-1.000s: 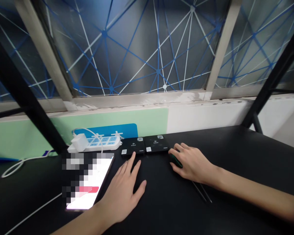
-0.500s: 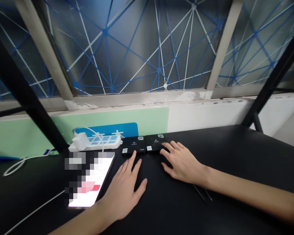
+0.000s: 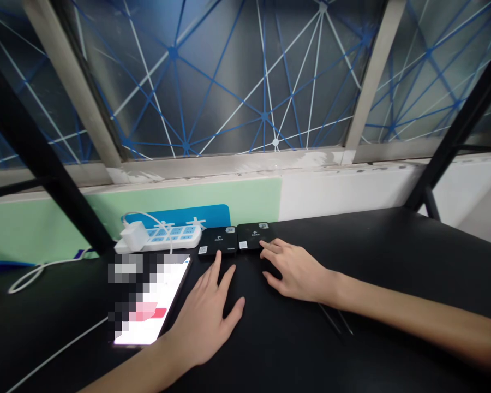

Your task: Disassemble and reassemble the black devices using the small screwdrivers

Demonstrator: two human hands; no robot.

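My left hand [image 3: 207, 319] lies flat on the black table [image 3: 393, 256], palm down and fingers stretched out. Its fingertips reach close to the left of two small black boxes [image 3: 219, 240]. My right hand [image 3: 298, 271] rests arched on the table with its fingers apart. Its fingertips touch the front edge of the right black box [image 3: 251, 235]. Both boxes sit side by side against the wall and carry small white labels. I cannot see whether anything is under my right palm.
A lit phone [image 3: 149, 303] lies left of my left hand. Behind it sits a white and blue power strip [image 3: 167, 237] with a white charger [image 3: 131, 236] plugged in, and white cables [image 3: 36, 270] trail left. Two thin dark rods [image 3: 335, 322] lie beneath my right forearm.
My right hand slid left from over a small dark green object to the right black box. Both boxes have shifted slightly left. My left hand has stayed in place.
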